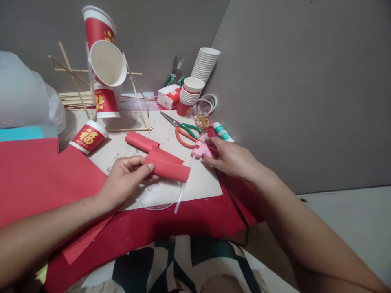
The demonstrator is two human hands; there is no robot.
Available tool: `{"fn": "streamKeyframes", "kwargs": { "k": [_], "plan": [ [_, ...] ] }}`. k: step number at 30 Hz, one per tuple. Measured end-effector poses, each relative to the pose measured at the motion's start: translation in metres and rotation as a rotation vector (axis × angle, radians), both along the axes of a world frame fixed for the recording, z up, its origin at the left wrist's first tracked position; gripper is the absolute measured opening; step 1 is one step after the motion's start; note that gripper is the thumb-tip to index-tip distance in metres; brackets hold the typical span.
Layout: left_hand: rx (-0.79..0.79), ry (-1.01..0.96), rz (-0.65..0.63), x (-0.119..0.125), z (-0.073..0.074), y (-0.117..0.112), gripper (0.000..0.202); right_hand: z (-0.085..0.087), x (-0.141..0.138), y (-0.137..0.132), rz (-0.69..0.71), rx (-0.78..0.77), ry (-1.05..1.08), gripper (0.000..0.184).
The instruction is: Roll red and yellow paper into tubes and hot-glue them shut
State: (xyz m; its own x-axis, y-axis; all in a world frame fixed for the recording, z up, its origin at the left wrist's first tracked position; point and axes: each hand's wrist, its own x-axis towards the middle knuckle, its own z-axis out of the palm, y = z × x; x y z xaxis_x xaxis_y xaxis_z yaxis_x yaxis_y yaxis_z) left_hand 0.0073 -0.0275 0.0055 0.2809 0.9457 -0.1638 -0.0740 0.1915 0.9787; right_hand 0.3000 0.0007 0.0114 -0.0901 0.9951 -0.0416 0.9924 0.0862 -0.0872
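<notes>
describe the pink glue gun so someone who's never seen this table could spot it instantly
Find the pale board on the red cloth, then the scissors near its right side. Just beside their handles, at the right hand, is the glue gun. Its pink body sets it apart from the scissors' orange and green handles.

Rolled red paper (171, 169), slightly tilted, left of a pink glue gun (201, 151)

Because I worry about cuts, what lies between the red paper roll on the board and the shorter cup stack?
In the head view, the scissors' blades lie between the red paper roll and the shorter cup stack.
</notes>
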Motion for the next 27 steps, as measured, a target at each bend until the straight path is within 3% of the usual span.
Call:
{"fn": "streamKeyframes", "kwargs": {
  "k": [4,9,13,17,18,20,22,25,27],
  "plan": [
    [-0.028,-0.039,-0.002,0.000,-0.002,-0.001,0.016,-0.006,-0.009,-0.002,-0.071,-0.029,-0.103,0.056],
    [-0.047,-0.015,0.010,-0.001,-0.004,0.002,0.014,-0.024,0.001,-0.006,-0.092,0.094,0.093,0.047],
    [-0.069,-0.048,0.009,0.000,-0.004,0.004,0.019,-0.023,0.015,-0.017,-0.190,0.218,0.473,0.046],
    [-0.079,-0.049,-0.002,0.001,-0.005,0.003,0.019,0.007,0.021,-0.030,-0.385,0.284,1.089,0.049],
    [-0.084,-0.047,-0.003,0.001,-0.006,0.003,0.019,0.014,0.020,-0.033,-0.399,0.397,1.203,0.044],
    [-0.094,-0.048,-0.004,0.001,-0.007,0.002,0.017,0.022,0.017,-0.038,-0.330,0.472,1.384,0.033],
    [-0.102,-0.049,-0.014,0.002,-0.009,0.002,0.015,0.019,0.010,-0.043,-0.311,0.398,1.504,0.028],
    [-0.118,-0.063,-0.041,0.003,-0.012,0.002,0.015,0.002,-0.006,-0.052,-0.316,0.112,1.570,0.027],
    [-0.138,-0.074,-0.057,0.003,-0.014,0.002,0.015,-0.008,-0.017,-0.059,-0.258,0.066,1.570,0.024]
  ]
}}
